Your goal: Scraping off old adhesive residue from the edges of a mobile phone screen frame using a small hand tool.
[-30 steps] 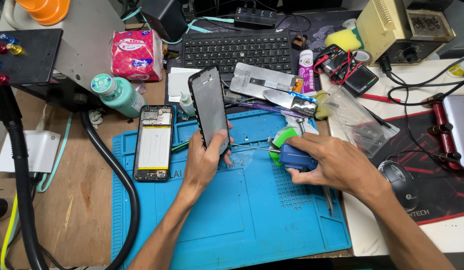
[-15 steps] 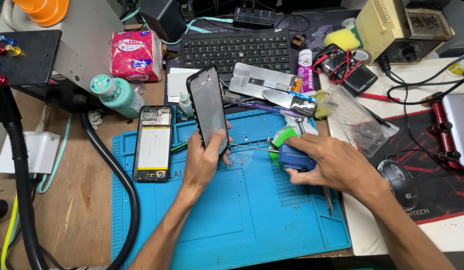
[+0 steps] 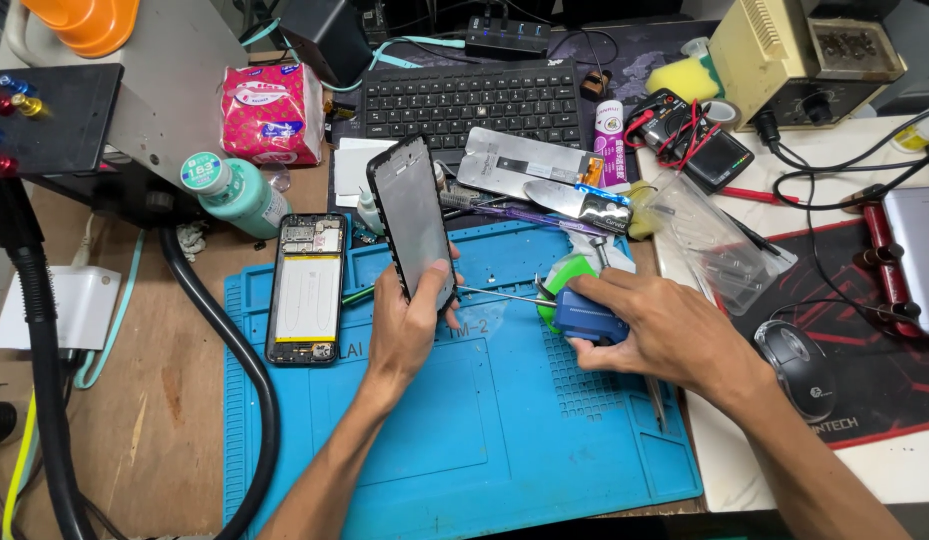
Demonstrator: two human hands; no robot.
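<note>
My left hand (image 3: 409, 325) holds a dark phone screen panel (image 3: 412, 218) upright over the blue work mat (image 3: 484, 430), thumb on its lower edge. My right hand (image 3: 664, 330) grips a small blue block-shaped object (image 3: 589, 315) on the mat, beside a green roll of tape (image 3: 567, 272). Thin metal tweezers (image 3: 494, 293) lie between the two hands. An opened phone body (image 3: 307, 288) with a pale battery showing lies flat on the mat's left side.
A black keyboard (image 3: 474, 100), metal plates (image 3: 524, 160) and a multimeter (image 3: 699, 140) sit behind the mat. A teal bottle (image 3: 234, 190) and pink tissue pack (image 3: 272, 112) stand far left. A black hose (image 3: 234, 350) curves along the mat's left edge. A mouse (image 3: 796, 365) lies right.
The screen panel has tilted slightly in my left hand. My right hand stays on the blue object with almost no movement.
</note>
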